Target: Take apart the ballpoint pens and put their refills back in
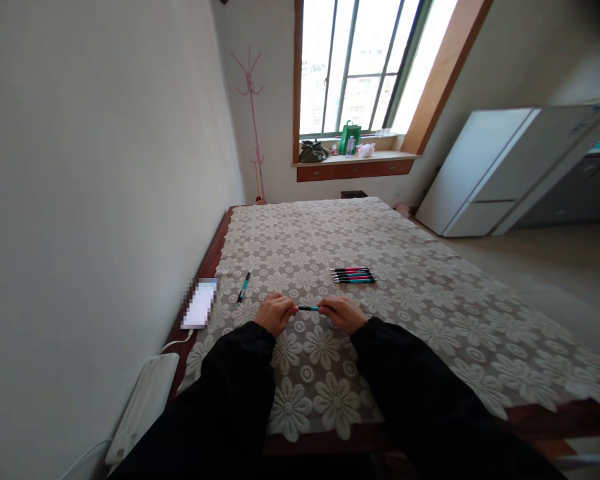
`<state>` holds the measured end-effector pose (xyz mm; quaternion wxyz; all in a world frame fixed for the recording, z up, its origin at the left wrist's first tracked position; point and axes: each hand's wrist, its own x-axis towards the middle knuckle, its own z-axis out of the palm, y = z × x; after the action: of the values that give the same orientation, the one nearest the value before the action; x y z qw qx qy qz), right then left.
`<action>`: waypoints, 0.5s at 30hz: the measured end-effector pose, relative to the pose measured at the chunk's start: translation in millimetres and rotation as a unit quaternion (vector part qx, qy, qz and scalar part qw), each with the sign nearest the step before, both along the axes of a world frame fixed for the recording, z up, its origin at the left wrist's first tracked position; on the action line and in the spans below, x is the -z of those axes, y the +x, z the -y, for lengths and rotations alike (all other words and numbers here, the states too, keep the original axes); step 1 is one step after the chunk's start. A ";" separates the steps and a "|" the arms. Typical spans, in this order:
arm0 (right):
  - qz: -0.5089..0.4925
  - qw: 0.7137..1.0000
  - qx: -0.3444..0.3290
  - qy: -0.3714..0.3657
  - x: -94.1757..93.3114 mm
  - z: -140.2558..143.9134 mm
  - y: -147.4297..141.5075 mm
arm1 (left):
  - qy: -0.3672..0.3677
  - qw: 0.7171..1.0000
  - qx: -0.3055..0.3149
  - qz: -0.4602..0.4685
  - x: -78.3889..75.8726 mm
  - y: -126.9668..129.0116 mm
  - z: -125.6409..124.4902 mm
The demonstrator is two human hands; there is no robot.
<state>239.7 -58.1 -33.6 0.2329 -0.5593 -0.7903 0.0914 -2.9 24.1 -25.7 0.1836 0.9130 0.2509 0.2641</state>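
A black and light-blue pen [309, 308] is held level between my two hands, just above the lace tablecloth [321, 343]. My left hand [276, 313] pinches its left end, and my right hand [344, 313] grips the right end; both ends are hidden by the fingers. Beyond my right hand lies a neat row of several pens [353, 275] in black, pink-red and blue, side by side with their tips to the left. Another black and blue pen [245, 287] rests alone on the cloth, ahead and to the left of my left hand.
At the table's left edge lies a phone [199, 304] with a white cable plugged in. A white power strip [145, 407] sits nearer me, against the wall. Past the far end are a pink coat stand [254, 120], a window sill with bags, and a white refrigerator [480, 167].
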 end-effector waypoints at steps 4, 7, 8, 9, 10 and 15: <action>0.038 0.997 0.056 0.029 0.0 -7.2 38.9 | 0.026 0.995 -0.094 -0.016 -3.3 -8.6 -9.6; 0.105 0.977 0.160 0.095 5.5 -6.6 76.1 | 0.029 0.965 -0.253 -0.058 -2.7 -22.9 -21.1; 0.129 0.966 0.194 0.112 8.4 -5.5 85.9 | 0.024 0.946 -0.313 -0.082 -1.7 -28.0 -24.5; 0.149 0.957 0.217 0.124 11.2 -4.4 93.4 | 0.016 0.927 -0.360 -0.106 -0.5 -32.9 -27.4; 0.165 0.949 0.233 0.135 13.8 -3.5 98.6 | 0.007 0.910 -0.395 -0.123 0.7 -37.2 -29.9; 0.187 0.935 0.242 0.179 15.6 -3.7 98.3 | -0.039 0.892 -0.438 -0.108 2.3 -50.8 -42.0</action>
<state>338.0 -54.4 -49.2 0.1927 -0.6895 -0.6637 -0.2168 -53.8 66.0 -28.0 0.0560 0.7257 0.6537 0.2072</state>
